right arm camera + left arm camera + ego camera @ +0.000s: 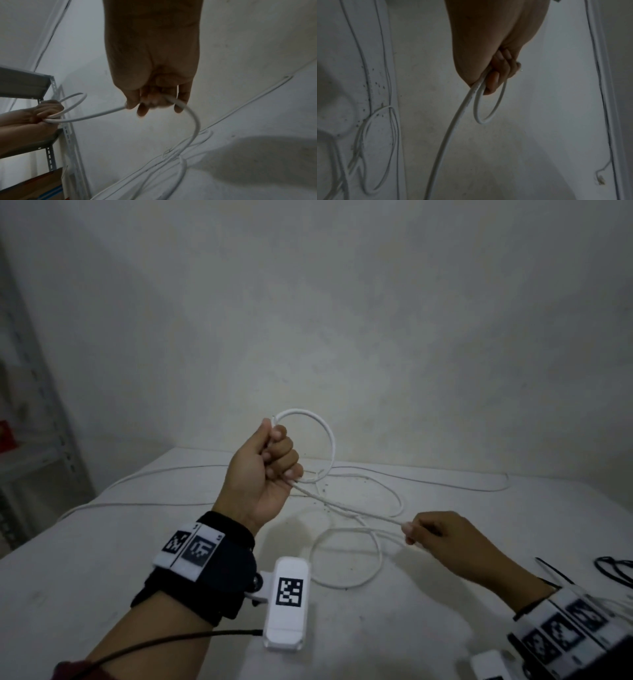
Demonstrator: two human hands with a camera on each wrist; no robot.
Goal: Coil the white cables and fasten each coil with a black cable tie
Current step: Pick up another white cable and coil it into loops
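Note:
My left hand (275,451) is raised above the white table (102,559) in a fist. It grips one loop of white cable (325,433), which stands out to its right. In the left wrist view the same loop (489,108) hangs below the curled fingers (501,70). From the fist the cable runs taut down and right to my right hand (416,534), which pinches it just above the table. The right wrist view shows the cable (192,115) bending down past the right fingers (142,108) to the table, with the left hand (46,112) at far left.
More white cable (346,583) lies in loose loops and long runs across the table toward the far wall. Black cable ties (613,570) lie at the right edge. A metal shelf rack (41,405) stands left of the table, holding a cardboard box (34,186).

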